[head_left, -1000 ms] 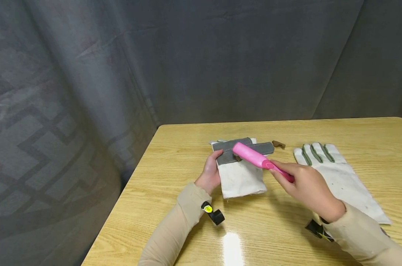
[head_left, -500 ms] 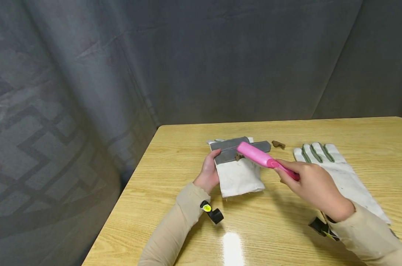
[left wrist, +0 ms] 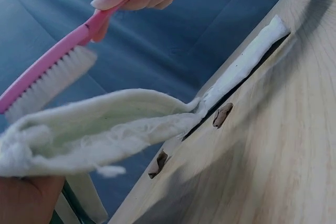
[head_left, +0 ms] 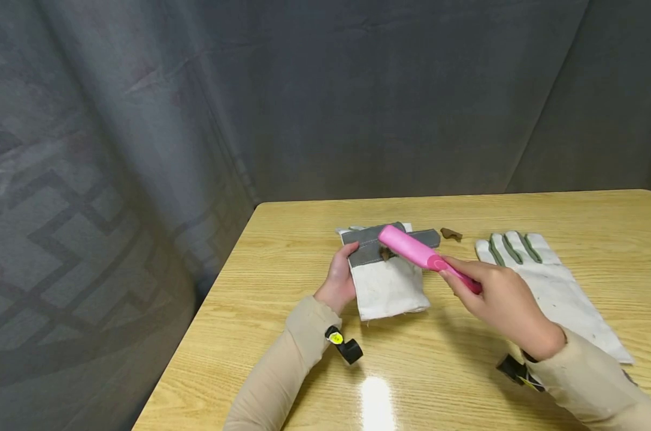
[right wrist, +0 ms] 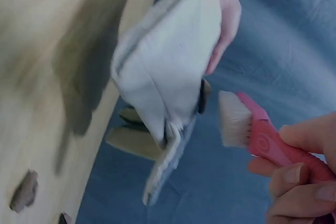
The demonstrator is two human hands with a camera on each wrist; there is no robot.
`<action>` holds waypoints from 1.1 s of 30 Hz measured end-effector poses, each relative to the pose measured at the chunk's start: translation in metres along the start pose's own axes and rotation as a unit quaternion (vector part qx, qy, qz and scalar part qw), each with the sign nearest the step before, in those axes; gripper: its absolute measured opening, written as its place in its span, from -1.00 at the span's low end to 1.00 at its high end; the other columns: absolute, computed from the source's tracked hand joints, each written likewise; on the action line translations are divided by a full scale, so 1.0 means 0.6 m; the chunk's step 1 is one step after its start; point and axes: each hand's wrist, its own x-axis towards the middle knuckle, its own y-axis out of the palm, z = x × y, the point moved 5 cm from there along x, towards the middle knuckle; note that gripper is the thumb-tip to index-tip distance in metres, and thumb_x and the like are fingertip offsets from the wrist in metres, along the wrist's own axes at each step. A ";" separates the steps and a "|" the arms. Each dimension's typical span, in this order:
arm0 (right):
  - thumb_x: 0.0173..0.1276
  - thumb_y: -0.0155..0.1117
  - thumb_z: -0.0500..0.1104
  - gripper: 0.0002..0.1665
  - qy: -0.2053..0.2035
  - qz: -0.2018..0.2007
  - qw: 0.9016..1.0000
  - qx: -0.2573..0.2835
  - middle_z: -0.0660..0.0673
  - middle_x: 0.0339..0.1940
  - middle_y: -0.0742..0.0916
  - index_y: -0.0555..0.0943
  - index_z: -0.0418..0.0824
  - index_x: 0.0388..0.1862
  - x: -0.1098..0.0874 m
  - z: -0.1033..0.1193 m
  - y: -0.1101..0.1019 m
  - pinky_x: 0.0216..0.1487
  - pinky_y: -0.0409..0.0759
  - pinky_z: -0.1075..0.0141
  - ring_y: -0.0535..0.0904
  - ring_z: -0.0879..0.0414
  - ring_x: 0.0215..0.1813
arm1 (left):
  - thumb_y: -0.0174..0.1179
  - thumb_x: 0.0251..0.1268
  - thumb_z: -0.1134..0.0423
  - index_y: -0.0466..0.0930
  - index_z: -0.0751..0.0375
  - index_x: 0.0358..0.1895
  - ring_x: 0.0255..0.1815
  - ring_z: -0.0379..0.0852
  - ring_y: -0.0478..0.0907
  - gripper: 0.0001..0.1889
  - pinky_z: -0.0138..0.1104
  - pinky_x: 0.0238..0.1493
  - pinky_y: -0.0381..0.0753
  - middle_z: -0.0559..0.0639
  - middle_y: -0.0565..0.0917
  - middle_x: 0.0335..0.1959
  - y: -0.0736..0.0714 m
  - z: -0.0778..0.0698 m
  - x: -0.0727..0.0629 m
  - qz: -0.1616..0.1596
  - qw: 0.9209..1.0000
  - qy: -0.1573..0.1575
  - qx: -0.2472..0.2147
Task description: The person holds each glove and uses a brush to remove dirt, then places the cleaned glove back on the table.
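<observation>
I'm pinching the pink brush [head_left: 411, 251] in my right hand [head_left: 500, 302], left hand [head_left: 340, 280] gripping the work glove [head_left: 387, 281]; bristles should be staying flat w/ short strokes.

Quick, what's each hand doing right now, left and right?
Left hand: fingers curled on the edge of the work glove, holding it on the table.
Right hand: gripping the pink brush by its handle.

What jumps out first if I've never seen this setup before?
The bright pink brush stands out most: the right hand holds its handle over a white and grey work glove near the middle of the wooden table. The left hand holds that glove's left edge. A second glove lies flat to the right.
</observation>
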 end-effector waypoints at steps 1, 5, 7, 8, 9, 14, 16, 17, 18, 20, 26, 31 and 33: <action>0.09 0.39 -0.20 -0.65 -0.003 -0.003 1.000 0.001 0.17 -0.76 0.26 0.69 -0.22 -0.09 -0.001 0.001 0.003 -0.67 0.01 0.58 0.02 0.43 -0.64 | -0.35 0.40 0.15 0.00 0.21 0.43 0.45 0.08 0.13 -0.45 -0.14 0.50 0.10 0.22 0.18 0.43 0.001 0.001 0.000 0.004 1.000 -0.001 0.002; 0.12 0.37 -0.16 -0.64 -0.001 0.007 1.000 -0.002 0.16 -0.75 0.27 0.68 -0.18 -0.06 -0.003 0.005 0.012 -0.67 0.03 0.56 0.03 0.43 -0.64 | -0.38 0.41 0.15 -0.03 0.23 0.44 0.46 0.08 0.10 -0.44 -0.14 0.50 0.08 0.22 0.15 0.44 0.005 0.003 -0.003 0.013 1.000 -0.004 -0.001; 0.14 0.36 -0.14 -0.64 0.005 0.018 1.000 -0.008 0.16 -0.75 0.27 0.68 -0.16 -0.04 -0.004 0.004 0.015 -0.67 0.04 0.55 0.03 0.43 -0.65 | -0.37 0.41 0.16 -0.04 0.23 0.44 0.47 0.08 0.09 -0.44 -0.15 0.51 0.07 0.22 0.14 0.45 0.005 0.003 -0.003 0.013 1.000 -0.003 -0.007; 0.15 0.35 -0.14 -0.64 0.008 0.024 1.000 -0.011 0.15 -0.76 0.27 0.68 -0.15 -0.03 -0.005 0.004 0.015 -0.67 0.04 0.54 0.03 0.42 -0.66 | -0.36 0.41 0.17 -0.06 0.23 0.45 0.47 0.07 0.08 -0.44 -0.15 0.51 0.06 0.22 0.13 0.45 0.004 0.003 -0.003 0.011 1.000 -0.001 -0.010; 0.16 0.34 -0.14 -0.64 0.011 0.028 0.999 -0.014 0.15 -0.76 0.26 0.67 -0.15 -0.03 -0.005 0.003 0.015 -0.68 0.05 0.53 0.03 0.42 -0.67 | -0.36 0.41 0.17 -0.06 0.22 0.45 0.47 0.07 0.08 -0.44 -0.15 0.51 0.06 0.21 0.13 0.45 0.004 0.003 -0.003 0.008 1.000 0.000 -0.011; 0.19 0.31 -0.14 -0.66 0.021 0.042 0.999 -0.023 0.15 -0.78 0.25 0.68 -0.18 -0.04 -0.004 0.001 0.009 -0.67 0.05 0.53 0.03 0.41 -0.67 | -0.33 0.40 0.17 -0.08 0.22 0.45 0.48 0.08 0.07 -0.43 -0.15 0.51 0.06 0.22 0.12 0.46 0.001 0.001 -0.002 -0.001 1.000 0.009 -0.013; 0.20 0.30 -0.13 -0.67 0.024 0.046 0.998 -0.024 0.16 -0.78 0.24 0.68 -0.18 -0.05 -0.003 0.001 0.006 -0.68 0.04 0.53 0.02 0.41 -0.67 | -0.33 0.40 0.17 -0.07 0.22 0.45 0.48 0.09 0.08 -0.43 -0.15 0.51 0.06 0.22 0.12 0.45 0.001 0.001 -0.002 -0.002 1.000 0.010 -0.014; 0.21 0.30 -0.12 -0.67 0.026 0.049 0.998 -0.024 0.16 -0.78 0.23 0.68 -0.18 -0.05 -0.003 0.001 0.005 -0.68 0.03 0.53 0.02 0.41 -0.67 | -0.33 0.40 0.17 -0.07 0.22 0.45 0.48 0.09 0.08 -0.43 -0.14 0.51 0.06 0.23 0.12 0.45 0.001 0.001 -0.002 0.000 1.000 0.010 -0.014; 0.21 0.29 -0.11 -0.67 0.026 0.051 0.998 -0.026 0.16 -0.78 0.22 0.68 -0.17 -0.05 -0.003 0.001 0.003 -0.67 0.03 0.53 0.01 0.41 -0.67 | -0.33 0.40 0.17 -0.06 0.22 0.44 0.47 0.09 0.08 -0.43 -0.14 0.51 0.06 0.22 0.13 0.45 0.001 0.002 -0.001 0.000 1.000 0.009 -0.015; 0.23 0.28 -0.08 -0.67 0.029 0.055 0.998 -0.029 0.16 -0.78 0.20 0.68 -0.16 -0.05 -0.002 0.002 0.001 -0.68 0.02 0.52 0.00 0.41 -0.68 | -0.34 0.41 0.16 -0.06 0.21 0.45 0.47 0.10 0.08 -0.43 -0.14 0.51 0.06 0.23 0.13 0.45 0.001 0.001 -0.002 0.001 1.000 0.008 -0.013; 0.26 0.26 -0.04 -0.69 0.028 0.058 0.997 -0.036 0.17 -0.80 0.20 0.70 -0.15 -0.09 0.000 0.001 -0.007 -0.69 0.00 0.51 -0.01 0.41 -0.70 | -0.34 0.40 0.15 -0.05 0.20 0.44 0.46 0.09 0.11 -0.44 -0.15 0.50 0.09 0.22 0.16 0.44 0.000 0.000 -0.001 -0.003 1.000 0.009 -0.009; 0.26 0.25 -0.06 -0.70 0.026 0.057 0.997 -0.039 0.18 -0.82 0.22 0.70 -0.17 -0.11 -0.001 -0.002 -0.009 -0.70 0.00 0.51 -0.01 0.42 -0.71 | -0.33 0.40 0.15 -0.03 0.20 0.43 0.44 0.08 0.13 -0.45 -0.16 0.49 0.11 0.21 0.18 0.43 -0.002 -0.001 0.001 -0.011 1.000 0.011 -0.004; 0.25 0.26 -0.09 -0.71 0.024 0.054 0.998 -0.036 0.18 -0.82 0.22 0.70 -0.18 -0.10 -0.001 -0.002 -0.009 -0.70 0.00 0.51 -0.01 0.43 -0.71 | -0.34 0.40 0.15 -0.02 0.21 0.42 0.44 0.08 0.14 -0.45 -0.16 0.49 0.12 0.22 0.18 0.42 -0.002 -0.001 0.002 -0.014 1.000 0.012 -0.001</action>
